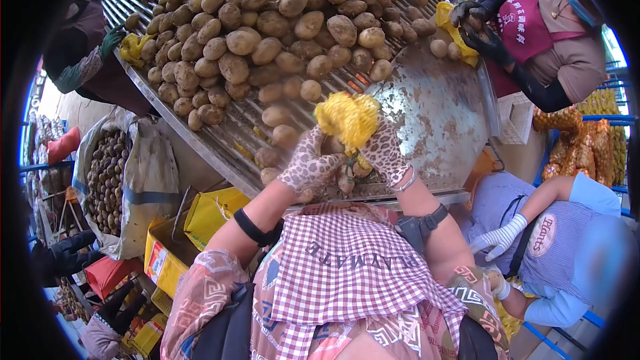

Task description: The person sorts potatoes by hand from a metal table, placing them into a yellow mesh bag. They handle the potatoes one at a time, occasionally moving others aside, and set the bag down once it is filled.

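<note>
Both of my hands, in leopard-print gloves, are at a bunched yellow mesh bag [348, 120] over the near edge of the metal sorting table [433, 133]. My right hand [387, 150] grips the mesh from the right side. On the left, my left hand [312, 160] has its fingers curled by the bag's lower part, next to a potato; its fingertips are partly hidden. Loose potatoes [267, 23] are heaped on the slatted top beyond the bag, and some lie close to my left hand.
A co-worker in a magenta apron [527, 20] holds potatoes at the upper right; another in a striped apron [500, 213] stands at the right. A third person's green glove [112, 41] is upper left. A white sack of potatoes [143, 180] and yellow crates [217, 213] are left.
</note>
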Demonstrator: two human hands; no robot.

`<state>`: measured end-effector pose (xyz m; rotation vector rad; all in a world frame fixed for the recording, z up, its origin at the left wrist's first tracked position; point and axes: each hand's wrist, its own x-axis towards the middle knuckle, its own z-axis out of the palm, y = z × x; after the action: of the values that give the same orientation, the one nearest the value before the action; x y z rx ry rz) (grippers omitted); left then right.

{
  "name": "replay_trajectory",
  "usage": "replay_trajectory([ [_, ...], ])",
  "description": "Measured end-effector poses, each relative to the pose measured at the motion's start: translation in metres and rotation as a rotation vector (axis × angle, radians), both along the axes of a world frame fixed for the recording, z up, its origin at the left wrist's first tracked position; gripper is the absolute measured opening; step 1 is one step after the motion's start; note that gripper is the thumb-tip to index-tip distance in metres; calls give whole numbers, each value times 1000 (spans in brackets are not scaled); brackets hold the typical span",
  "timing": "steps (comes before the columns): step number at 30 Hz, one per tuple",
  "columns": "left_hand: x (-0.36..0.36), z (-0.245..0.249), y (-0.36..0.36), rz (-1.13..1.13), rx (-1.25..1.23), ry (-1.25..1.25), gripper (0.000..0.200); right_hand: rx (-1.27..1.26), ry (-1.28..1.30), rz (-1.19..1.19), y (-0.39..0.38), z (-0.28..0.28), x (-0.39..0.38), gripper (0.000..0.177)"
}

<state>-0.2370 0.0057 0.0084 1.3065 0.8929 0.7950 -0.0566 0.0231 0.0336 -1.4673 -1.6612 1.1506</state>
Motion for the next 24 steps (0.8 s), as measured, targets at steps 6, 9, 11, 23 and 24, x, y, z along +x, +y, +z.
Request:
replay_trajectory([
  [6,-10,20,10,174,-843,-835,67,-484,931,-624,26,-20,23,52],
  [9,-7,19,7,163,-927,-926,62,-261,734,-397,22,-18,12,57],
  [11,1,18,7,156,-954,-914,61,261,94,-75,11,-22,0,62],
  [23,5,16,9,359,-1042,-848,52,448,-156,144,3,-33,-14,56],
  [24,5,10,7,335,-972,-856,53,535,-169,150,-2,-8,-27,55],
])
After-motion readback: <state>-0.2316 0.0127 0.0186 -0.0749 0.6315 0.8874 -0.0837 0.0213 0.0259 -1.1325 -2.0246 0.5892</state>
